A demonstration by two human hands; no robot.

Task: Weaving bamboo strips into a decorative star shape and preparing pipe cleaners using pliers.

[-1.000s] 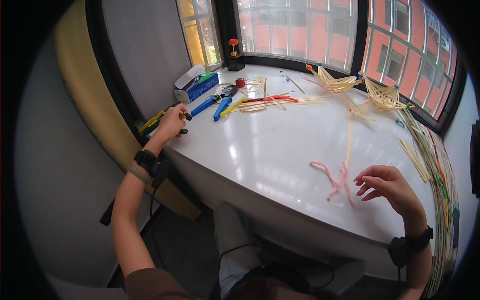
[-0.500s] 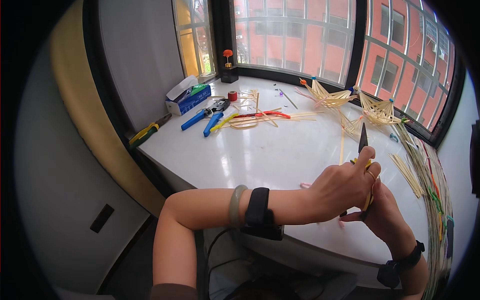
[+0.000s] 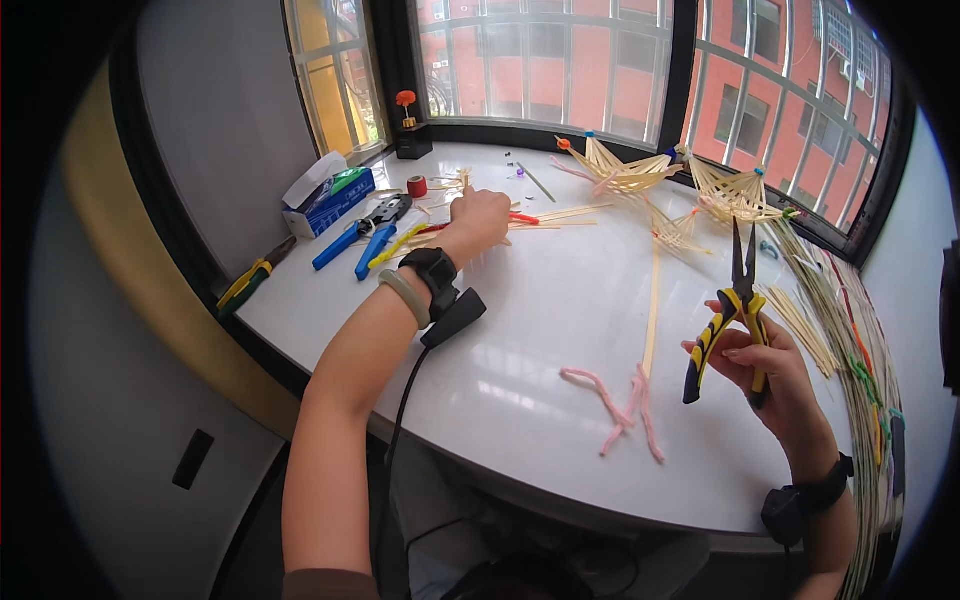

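Observation:
In my right hand (image 3: 765, 375) is a pair of long-nose pliers (image 3: 740, 300) with yellow and black handles, held upright, the jaws pointing up and slightly apart. My left hand (image 3: 480, 222) reaches across to the loose pale bamboo strips (image 3: 560, 217) and the red pipe cleaner (image 3: 522, 218) at the back of the table. The back of the hand hides its fingertips, so any hold is out of sight. Between my hands lie pink pipe cleaners (image 3: 622, 412), at the near end of a long flat strip (image 3: 655, 300) that runs back toward the woven strip pieces (image 3: 675, 232).
Blue-handled pliers (image 3: 372, 240), a yellow pipe cleaner (image 3: 395, 247), a red tape roll (image 3: 417, 186) and a tissue box (image 3: 325, 200) lie at the left. Another tool (image 3: 250, 280) rests on the left edge. Long stalks (image 3: 850, 340) line the right side.
My left hand has left the pliers and moved far to the left, over the strips. My right hand now holds the pliers alone. The pink pipe cleaners have come into full view.

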